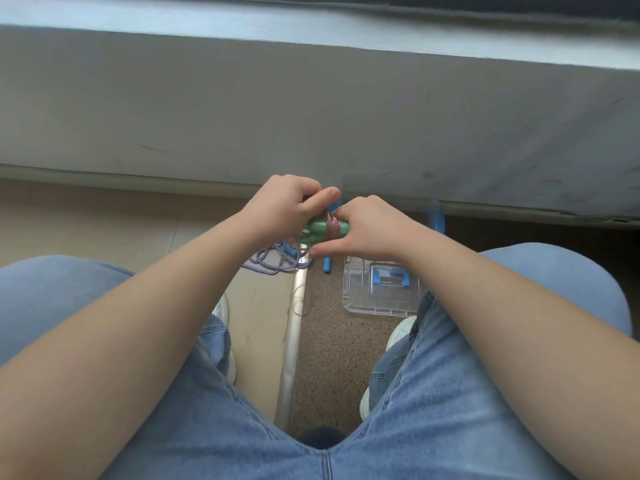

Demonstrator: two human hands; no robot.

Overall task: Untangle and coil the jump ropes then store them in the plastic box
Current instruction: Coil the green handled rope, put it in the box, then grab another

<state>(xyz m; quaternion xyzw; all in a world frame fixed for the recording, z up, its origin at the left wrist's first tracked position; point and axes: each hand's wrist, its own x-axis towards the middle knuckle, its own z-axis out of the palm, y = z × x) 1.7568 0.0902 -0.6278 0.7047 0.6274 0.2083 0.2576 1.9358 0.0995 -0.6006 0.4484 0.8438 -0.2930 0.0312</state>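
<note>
1. Left hand and right hand both gripped the green jump-rope handles, thin cord wrapped round them.
2. Handles' long axis ran left-right between the hands.
3. Plastic box sat on the floor below the right hand, nearer it.
4. Blue braided rope lay loose on the floor.

Speckled brown floor, clear plastic box, blue-white rope, blue handle, perhaps a thin brown cord

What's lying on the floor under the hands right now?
Under the left hand and right hand, which hold the green handles, a blue braided rope lies loosely heaped. A blue handle lies beside it. Whatever lies directly beneath the hands is hidden.
</note>
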